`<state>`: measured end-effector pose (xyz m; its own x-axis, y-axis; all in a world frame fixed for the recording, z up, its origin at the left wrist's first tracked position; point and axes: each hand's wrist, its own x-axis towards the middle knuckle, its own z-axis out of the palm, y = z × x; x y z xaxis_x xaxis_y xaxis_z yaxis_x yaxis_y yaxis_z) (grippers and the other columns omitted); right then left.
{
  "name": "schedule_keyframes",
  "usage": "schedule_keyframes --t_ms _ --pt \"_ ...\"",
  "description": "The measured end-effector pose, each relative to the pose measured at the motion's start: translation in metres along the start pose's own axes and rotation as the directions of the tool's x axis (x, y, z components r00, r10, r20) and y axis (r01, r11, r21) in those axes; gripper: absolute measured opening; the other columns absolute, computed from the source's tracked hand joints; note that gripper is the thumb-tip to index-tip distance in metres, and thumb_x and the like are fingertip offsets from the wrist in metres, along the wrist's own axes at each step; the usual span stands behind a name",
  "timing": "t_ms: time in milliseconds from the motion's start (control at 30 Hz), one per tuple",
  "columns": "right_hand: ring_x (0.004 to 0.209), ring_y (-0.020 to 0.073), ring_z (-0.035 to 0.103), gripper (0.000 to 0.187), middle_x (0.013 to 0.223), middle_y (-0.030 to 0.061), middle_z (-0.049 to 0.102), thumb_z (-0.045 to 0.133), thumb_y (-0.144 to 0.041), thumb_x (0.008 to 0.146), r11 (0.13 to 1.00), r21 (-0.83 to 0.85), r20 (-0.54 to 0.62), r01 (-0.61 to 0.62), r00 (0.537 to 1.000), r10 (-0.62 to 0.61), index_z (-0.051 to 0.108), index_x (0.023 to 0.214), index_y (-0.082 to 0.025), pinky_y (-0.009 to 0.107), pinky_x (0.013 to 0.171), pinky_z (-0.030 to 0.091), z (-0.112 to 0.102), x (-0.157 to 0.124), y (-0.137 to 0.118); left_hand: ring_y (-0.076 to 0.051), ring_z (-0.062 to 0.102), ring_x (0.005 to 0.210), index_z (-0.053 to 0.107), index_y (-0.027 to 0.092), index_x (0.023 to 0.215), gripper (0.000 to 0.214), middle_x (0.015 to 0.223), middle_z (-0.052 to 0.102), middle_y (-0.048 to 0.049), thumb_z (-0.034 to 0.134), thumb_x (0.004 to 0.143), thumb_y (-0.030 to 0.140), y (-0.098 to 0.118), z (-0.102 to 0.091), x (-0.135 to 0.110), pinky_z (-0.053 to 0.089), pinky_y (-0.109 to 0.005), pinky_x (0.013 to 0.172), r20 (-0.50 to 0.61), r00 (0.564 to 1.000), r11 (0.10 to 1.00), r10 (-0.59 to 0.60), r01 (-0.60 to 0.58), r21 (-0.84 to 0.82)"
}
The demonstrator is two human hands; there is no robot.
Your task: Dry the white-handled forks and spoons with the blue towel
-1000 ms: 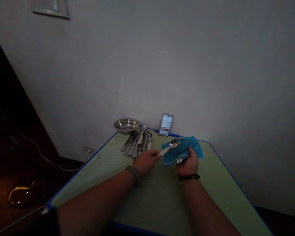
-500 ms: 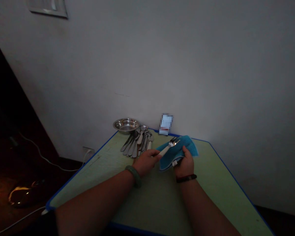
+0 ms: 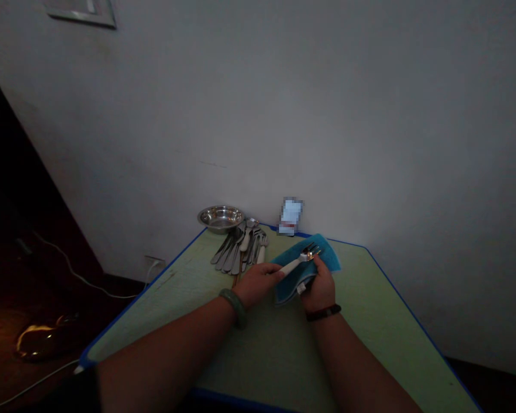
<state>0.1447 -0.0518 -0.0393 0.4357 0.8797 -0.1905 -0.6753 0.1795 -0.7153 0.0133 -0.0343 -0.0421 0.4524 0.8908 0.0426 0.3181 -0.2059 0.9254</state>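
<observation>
Over a green table [image 3: 352, 338] by a white wall [image 3: 258, 115], left hand [image 3: 258, 284] grips a fork [image 3: 294, 264], right hand [image 3: 322, 292] a blue cloth [image 3: 289, 289].

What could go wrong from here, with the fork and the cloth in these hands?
The fork is gripped in the left hand, with its tines close to the right hand, so they might prick that hand or snag the cloth. If the fork slips, it could drop onto the cutlery pile beside the left hand and scatter it, perhaps pushing pieces over the far edge of the table.
</observation>
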Motion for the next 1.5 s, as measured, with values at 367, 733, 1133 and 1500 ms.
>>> schedule_keyframes --t_ms 367,733,1133,1500 --pt "0.057 0.0123 0.060 0.017 0.064 -0.0029 0.065 0.055 -0.031 0.065 0.998 0.017 0.015 0.055 0.998 -0.056 0.058 0.076 -0.018 0.028 0.060 0.050 0.001 -0.001 -0.002 -0.011 0.047 0.059 0.063 0.014 0.081 0.032 0.062 0.056 0.0008 0.047 0.069 0.039 -0.001 0.000 0.001 0.035 -0.021 0.054 -0.009 1.000 0.999 -0.002 0.002 -0.042" --pt "0.063 0.0134 0.062 0.019 0.067 -0.0038 0.066 0.055 -0.027 0.065 0.993 0.113 -0.043 0.032 0.999 -0.028 0.058 0.081 -0.019 0.031 0.066 0.050 0.001 0.001 -0.005 -0.008 0.038 0.045 0.059 0.014 0.077 0.028 0.047 0.042 0.0050 0.047 0.068 0.038 -0.007 0.001 0.003 0.031 -0.020 0.046 -0.035 0.997 0.993 -0.073 0.069 -0.097" --pt "0.068 0.0164 0.062 0.020 0.072 -0.0035 0.067 0.056 -0.030 0.065 0.987 0.156 0.001 0.032 0.999 -0.033 0.058 0.082 -0.021 0.038 0.070 0.049 -0.006 0.009 -0.002 -0.008 0.037 0.048 0.058 0.015 0.073 0.024 0.054 0.044 0.0043 0.047 0.066 0.035 -0.014 0.000 0.004 0.029 -0.020 0.046 -0.111 0.994 0.997 -0.008 0.000 -0.076" --pt "0.071 0.0174 0.063 0.027 0.077 -0.0020 0.067 0.056 -0.029 0.065 0.985 0.155 -0.031 0.077 0.997 -0.073 0.057 0.091 -0.021 0.040 0.073 0.048 -0.006 0.010 -0.005 -0.008 0.036 0.046 0.056 0.015 0.070 0.019 0.049 0.040 0.0051 0.046 0.067 0.031 -0.017 -0.002 0.006 0.027 -0.019 0.044 -0.159 0.986 0.998 -0.047 0.038 -0.056"
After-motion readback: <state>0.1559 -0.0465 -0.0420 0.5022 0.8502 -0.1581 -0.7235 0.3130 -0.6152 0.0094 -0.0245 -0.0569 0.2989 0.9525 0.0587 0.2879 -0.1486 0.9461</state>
